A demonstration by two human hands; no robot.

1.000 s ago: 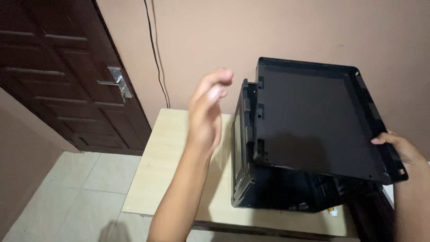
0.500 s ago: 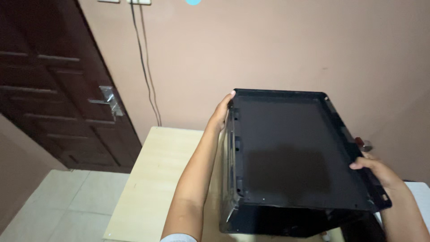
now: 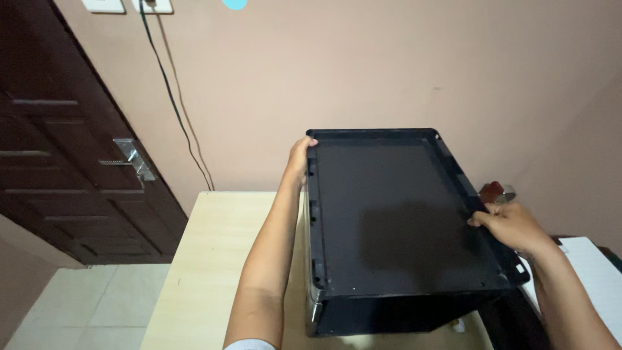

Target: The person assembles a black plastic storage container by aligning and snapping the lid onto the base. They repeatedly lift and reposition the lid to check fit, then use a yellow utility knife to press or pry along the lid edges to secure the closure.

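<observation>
A large black rectangular panel [image 3: 395, 214] with a raised rim lies tilted over a black box-shaped device [image 3: 389, 317], which stands on a light wooden table [image 3: 220, 259]. My left hand [image 3: 299, 159] grips the panel's far left corner. Around the panel's right edge, near its middle, my right hand [image 3: 508, 223] is closed. Only the front lower part of the device shows under the panel.
A dark brown door with a metal handle [image 3: 129, 159] stands at the left. A black cable [image 3: 172, 97] runs down the beige wall from a socket. A small dark red object [image 3: 495, 191] sits behind the panel, and a white sheet [image 3: 593, 272] lies at the right.
My left hand, which was free in the air, has taken hold of the panel's left corner. The panel has swung down to lie flatter over the device.
</observation>
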